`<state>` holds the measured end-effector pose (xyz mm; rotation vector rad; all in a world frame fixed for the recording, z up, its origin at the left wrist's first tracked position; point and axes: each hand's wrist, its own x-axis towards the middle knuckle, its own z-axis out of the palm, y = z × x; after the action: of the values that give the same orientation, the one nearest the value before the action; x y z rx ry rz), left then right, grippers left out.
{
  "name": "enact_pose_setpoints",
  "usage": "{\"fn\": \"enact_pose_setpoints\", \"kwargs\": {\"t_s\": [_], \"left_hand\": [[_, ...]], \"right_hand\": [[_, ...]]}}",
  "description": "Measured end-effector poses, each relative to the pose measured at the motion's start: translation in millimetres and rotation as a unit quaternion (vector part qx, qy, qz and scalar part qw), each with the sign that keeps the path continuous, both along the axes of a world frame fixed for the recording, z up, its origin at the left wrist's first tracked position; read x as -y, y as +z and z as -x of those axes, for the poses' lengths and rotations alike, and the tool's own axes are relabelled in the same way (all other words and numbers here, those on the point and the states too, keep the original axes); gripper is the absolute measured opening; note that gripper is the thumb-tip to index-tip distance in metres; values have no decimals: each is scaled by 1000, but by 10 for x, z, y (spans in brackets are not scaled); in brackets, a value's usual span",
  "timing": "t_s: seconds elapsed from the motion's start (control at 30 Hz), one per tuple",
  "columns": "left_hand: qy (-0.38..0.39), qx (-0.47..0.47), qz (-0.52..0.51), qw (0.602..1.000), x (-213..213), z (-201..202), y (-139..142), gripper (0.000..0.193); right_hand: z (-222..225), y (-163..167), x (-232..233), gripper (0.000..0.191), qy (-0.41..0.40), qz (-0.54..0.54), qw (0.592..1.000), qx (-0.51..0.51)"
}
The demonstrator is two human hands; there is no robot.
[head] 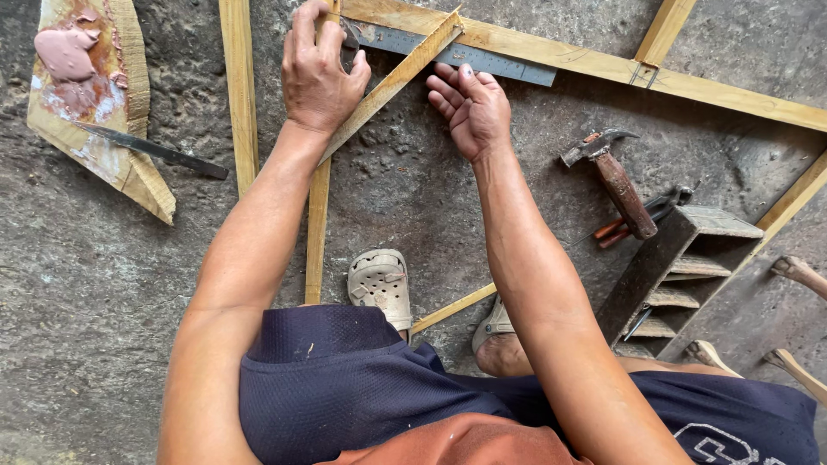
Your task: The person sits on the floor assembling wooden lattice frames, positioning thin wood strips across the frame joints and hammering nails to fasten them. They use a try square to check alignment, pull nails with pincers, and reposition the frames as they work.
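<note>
the diagonal strip (392,82) lies slanting across the frame's far corner on the floor, over a steel ruler (457,53) – left hand (317,73) pressed flat on its near end, right hand (469,108) loosely curled against its underside, gripping nothing – a hammer (613,176) to the right, a putty board (90,95) far left.

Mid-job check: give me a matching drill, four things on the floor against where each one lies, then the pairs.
Things:
1. hammer
2. metal ruler
3. pink putty
4. blade

Places:
A. on the scrap board, top left
B. across the scrap board's edge, onto the floor
C. under the diagonal strip, between the left hand and right hand
D. right of the right hand, beside the step stool

Pairs: 1-D, 2-C, 3-A, 4-B
</note>
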<state>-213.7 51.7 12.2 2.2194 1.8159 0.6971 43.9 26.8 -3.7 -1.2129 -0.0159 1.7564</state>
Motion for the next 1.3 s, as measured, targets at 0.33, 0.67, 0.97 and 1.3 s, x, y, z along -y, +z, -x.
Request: {"fn": "enact_pose_setpoints", "kwargs": {"t_s": [0.33, 0.67, 0.97, 1.3], "left_hand": [[2, 36, -15, 999, -11, -27, 130, 37], [12, 33, 33, 999, 30, -28, 81, 35], [-50, -7, 48, 998, 17, -12, 552, 46], [-248, 167, 267, 916, 328, -1936, 937, 78]], "right_hand": [[-79, -10, 28, 21, 7, 2, 1000, 1], [-301, 270, 168, 20, -23, 15, 999, 28], [-635, 147, 216, 27, -153, 33, 983, 102], [-1410, 1997, 264, 23, -3, -186, 887, 423]]}}
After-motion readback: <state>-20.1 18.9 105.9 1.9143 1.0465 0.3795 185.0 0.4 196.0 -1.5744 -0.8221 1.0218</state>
